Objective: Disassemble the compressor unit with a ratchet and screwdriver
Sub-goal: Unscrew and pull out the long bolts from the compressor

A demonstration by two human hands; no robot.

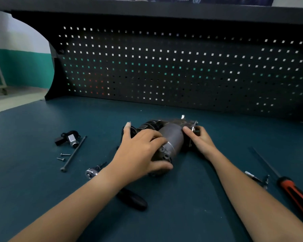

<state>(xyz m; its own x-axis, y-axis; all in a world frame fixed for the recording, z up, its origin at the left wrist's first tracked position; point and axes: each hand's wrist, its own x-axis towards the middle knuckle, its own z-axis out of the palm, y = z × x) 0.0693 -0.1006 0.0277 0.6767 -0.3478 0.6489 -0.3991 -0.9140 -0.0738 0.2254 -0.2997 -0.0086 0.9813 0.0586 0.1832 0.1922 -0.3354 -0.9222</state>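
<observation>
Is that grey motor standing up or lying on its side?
On its side: the compressor lies lengthwise on the bench, left hand gripping its near end, right hand holding the far end.

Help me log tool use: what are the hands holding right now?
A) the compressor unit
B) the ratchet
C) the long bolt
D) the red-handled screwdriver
A: the left hand and right hand both grip the compressor unit; the red-handled screwdriver, ratchet and long bolt lie untouched on the bench.
</observation>
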